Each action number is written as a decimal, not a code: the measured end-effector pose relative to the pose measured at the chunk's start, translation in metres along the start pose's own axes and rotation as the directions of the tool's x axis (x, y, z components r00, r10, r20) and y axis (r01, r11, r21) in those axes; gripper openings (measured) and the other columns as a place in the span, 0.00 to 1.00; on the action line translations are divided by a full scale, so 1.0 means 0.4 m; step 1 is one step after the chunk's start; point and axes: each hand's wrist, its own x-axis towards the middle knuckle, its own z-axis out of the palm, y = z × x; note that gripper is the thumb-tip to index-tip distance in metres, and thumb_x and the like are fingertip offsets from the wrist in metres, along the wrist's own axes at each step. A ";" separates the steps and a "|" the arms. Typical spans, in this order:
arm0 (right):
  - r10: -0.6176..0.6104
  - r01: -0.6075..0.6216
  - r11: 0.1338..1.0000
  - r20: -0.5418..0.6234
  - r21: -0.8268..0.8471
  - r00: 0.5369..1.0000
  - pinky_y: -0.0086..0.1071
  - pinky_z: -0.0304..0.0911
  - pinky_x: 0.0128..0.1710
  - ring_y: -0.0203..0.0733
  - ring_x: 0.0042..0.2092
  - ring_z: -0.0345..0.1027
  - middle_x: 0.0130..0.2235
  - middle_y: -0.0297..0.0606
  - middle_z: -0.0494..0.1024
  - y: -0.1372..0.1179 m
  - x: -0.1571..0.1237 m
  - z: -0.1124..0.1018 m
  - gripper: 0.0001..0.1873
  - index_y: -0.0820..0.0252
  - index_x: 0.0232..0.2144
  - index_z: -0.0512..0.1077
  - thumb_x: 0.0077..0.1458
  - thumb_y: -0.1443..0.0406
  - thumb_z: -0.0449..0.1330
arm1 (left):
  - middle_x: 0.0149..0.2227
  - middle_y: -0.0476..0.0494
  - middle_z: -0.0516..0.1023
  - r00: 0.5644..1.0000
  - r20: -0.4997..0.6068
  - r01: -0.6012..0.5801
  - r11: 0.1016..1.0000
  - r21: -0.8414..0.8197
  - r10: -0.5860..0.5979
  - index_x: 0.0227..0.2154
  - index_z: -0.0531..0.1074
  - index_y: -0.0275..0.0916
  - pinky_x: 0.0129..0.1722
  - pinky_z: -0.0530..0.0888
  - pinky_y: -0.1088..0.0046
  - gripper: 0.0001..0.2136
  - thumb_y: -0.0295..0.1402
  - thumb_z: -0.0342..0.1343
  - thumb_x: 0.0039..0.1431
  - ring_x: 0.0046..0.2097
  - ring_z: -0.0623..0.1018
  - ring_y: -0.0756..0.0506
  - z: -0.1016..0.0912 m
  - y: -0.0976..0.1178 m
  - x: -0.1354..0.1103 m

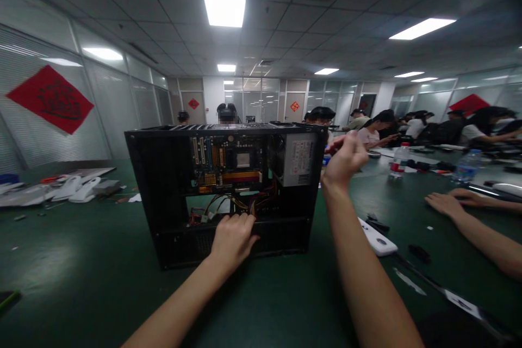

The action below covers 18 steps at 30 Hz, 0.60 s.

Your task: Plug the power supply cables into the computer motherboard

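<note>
A black computer case [141,190] stands upright in front of me with its side open. Inside it I see a motherboard [228,160], a silver power supply [299,157] at the upper right and bundled coloured cables [248,201]. My left hand [234,236] has its fingers hooked over the lower crossbar of the case. Raised beside the case's right edge, next to the power supply, is my right hand [346,160]. Its fingers are curled closed, and whatever they may hold is hidden.
On the green table [81,261], a white power strip [379,239] with its cord lies right. Another person's hands [448,204] rest beyond it. Two bottles, one red-capped [399,160], stand behind. White parts and papers [77,189] lie left. Several people sit farther back.
</note>
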 end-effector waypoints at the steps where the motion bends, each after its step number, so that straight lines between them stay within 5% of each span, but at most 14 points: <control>1: -0.119 0.119 0.993 -0.037 0.006 0.992 0.30 0.59 0.27 0.33 0.24 0.57 0.22 0.30 0.61 -0.034 -0.019 0.001 0.24 0.58 0.22 0.62 0.68 0.53 0.48 | 0.40 0.41 0.79 1.000 0.018 0.001 1.000 -0.013 0.000 0.41 0.71 0.37 0.41 0.74 0.58 0.09 0.34 0.59 0.59 0.42 0.78 0.36 -0.005 0.000 0.003; 2: -0.261 0.261 0.965 -0.045 -0.004 0.964 0.31 0.58 0.28 0.34 0.24 0.58 0.22 0.31 0.62 -0.072 -0.044 0.005 0.24 0.57 0.21 0.61 0.67 0.53 0.49 | 0.40 0.40 0.79 0.999 0.046 -0.001 0.999 -0.032 0.003 0.41 0.71 0.36 0.41 0.75 0.59 0.09 0.34 0.59 0.60 0.42 0.79 0.36 -0.012 -0.002 0.006; 4: -0.449 0.456 0.889 0.251 0.032 0.858 0.32 0.58 0.29 0.36 0.25 0.60 0.21 0.33 0.63 -0.145 -0.106 0.020 0.25 0.56 0.21 0.62 0.67 0.53 0.48 | 0.42 0.39 0.80 0.991 0.127 -0.013 0.994 -0.110 0.027 0.43 0.72 0.37 0.41 0.75 0.60 0.10 0.34 0.58 0.60 0.43 0.79 0.36 -0.036 -0.018 0.016; 6: -0.405 0.532 0.845 0.717 0.056 0.568 0.32 0.58 0.29 0.37 0.25 0.63 0.22 0.36 0.68 -0.186 -0.167 0.048 0.25 0.58 0.23 0.68 0.68 0.54 0.46 | 0.46 0.39 0.81 0.971 0.223 -0.033 0.969 -0.245 0.089 0.47 0.73 0.39 0.45 0.75 0.61 0.13 0.34 0.58 0.59 0.47 0.80 0.36 -0.079 -0.047 0.027; 8: -0.112 0.556 0.828 0.953 -0.067 0.281 0.33 0.60 0.31 0.40 0.29 0.70 0.28 0.42 0.77 -0.182 -0.212 0.079 0.24 0.60 0.30 0.74 0.69 0.57 0.45 | 0.52 0.41 0.79 0.931 0.307 -0.059 0.912 -0.405 0.197 0.53 0.72 0.43 0.52 0.73 0.62 0.19 0.34 0.59 0.58 0.53 0.77 0.37 -0.139 -0.083 0.036; 10: 0.277 0.599 0.756 0.958 -0.265 0.075 0.34 0.63 0.36 0.46 0.37 0.76 0.37 0.49 0.81 -0.140 -0.238 0.103 0.22 0.63 0.38 0.78 0.68 0.60 0.46 | 0.51 0.40 0.80 0.885 0.436 0.038 0.909 -0.416 0.163 0.50 0.76 0.43 0.51 0.74 0.62 0.17 0.36 0.59 0.57 0.52 0.79 0.37 -0.207 -0.116 0.042; 13: 0.707 0.675 0.588 0.689 -0.446 -0.160 0.37 0.67 0.42 0.54 0.48 0.76 0.47 0.57 0.79 -0.058 -0.255 0.113 0.19 0.69 0.47 0.77 0.65 0.64 0.51 | 0.53 0.41 0.79 0.894 0.431 0.069 0.913 -0.401 0.122 0.52 0.75 0.44 0.54 0.73 0.61 0.18 0.38 0.56 0.59 0.53 0.77 0.37 -0.296 -0.143 0.047; 15: 0.763 0.673 0.579 0.598 -0.461 -0.246 0.38 0.67 0.46 0.55 0.52 0.74 0.50 0.57 0.78 -0.016 -0.262 0.112 0.20 0.69 0.51 0.76 0.64 0.63 0.54 | 0.55 0.42 0.77 0.912 0.394 0.064 0.908 -0.414 0.116 0.55 0.73 0.46 0.57 0.71 0.61 0.20 0.40 0.55 0.61 0.56 0.76 0.38 -0.327 -0.147 0.050; 18: 0.731 0.618 0.640 0.609 -0.456 -0.307 0.39 0.67 0.50 0.56 0.54 0.73 0.53 0.55 0.77 0.024 -0.269 0.109 0.24 0.67 0.54 0.75 0.64 0.57 0.54 | 0.57 0.44 0.75 0.923 0.370 0.064 0.904 -0.423 0.108 0.57 0.72 0.49 0.58 0.70 0.61 0.21 0.44 0.54 0.62 0.58 0.75 0.39 -0.332 -0.145 0.056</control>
